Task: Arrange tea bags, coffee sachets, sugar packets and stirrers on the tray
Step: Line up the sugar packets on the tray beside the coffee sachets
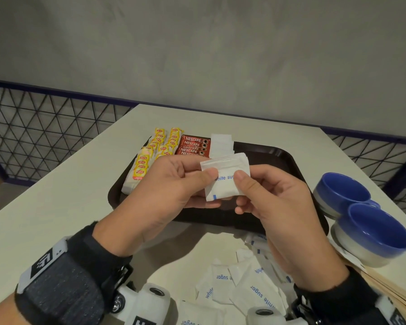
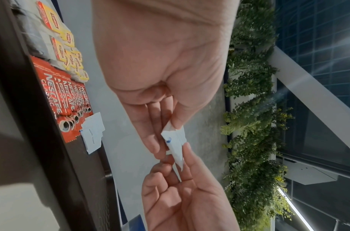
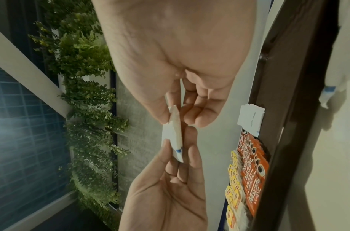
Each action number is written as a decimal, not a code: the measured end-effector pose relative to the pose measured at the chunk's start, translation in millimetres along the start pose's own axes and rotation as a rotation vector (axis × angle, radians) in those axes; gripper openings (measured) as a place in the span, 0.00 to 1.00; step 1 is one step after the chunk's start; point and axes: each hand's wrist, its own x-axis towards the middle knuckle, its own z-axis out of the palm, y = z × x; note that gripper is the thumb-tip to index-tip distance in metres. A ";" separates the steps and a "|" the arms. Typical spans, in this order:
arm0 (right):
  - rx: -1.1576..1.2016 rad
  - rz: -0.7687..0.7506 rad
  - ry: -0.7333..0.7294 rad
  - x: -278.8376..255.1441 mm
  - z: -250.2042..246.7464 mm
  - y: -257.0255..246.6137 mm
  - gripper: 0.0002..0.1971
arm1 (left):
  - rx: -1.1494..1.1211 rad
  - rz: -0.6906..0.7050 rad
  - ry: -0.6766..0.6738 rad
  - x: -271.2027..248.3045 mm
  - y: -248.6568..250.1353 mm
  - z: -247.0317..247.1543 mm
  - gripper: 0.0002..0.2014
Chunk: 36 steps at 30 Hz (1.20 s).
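Note:
Both hands hold a small stack of white sugar packets [image 1: 224,177] [image 2: 175,146] [image 3: 175,136] above the dark brown tray [image 1: 291,165]. My left hand [image 1: 181,184] pinches the stack's left edge with thumb on top. My right hand [image 1: 263,193] pinches its right edge the same way. On the tray's far left lie rows of yellow tea bags [image 1: 150,156] [image 2: 65,46] [image 3: 234,192]. Beside them are red coffee sachets [image 1: 193,145] [image 2: 65,100] [image 3: 253,171], then a short row of sugar packets [image 1: 220,144] [image 2: 92,132] [image 3: 250,118].
Loose sugar packets [image 1: 244,289] lie heaped on the white table [image 1: 56,195] in front of the tray. Two blue bowls [image 1: 361,214] stand at the right. Wooden stirrers [image 1: 389,292] lie under the nearer bowl at the lower right. A wire fence [image 1: 45,127] borders the table.

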 end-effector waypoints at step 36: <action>-0.653 0.539 -0.099 149.0 -0.7 29.2 0.01 | -0.161 0.179 0.376 9.3 36.0 -50.9 0.05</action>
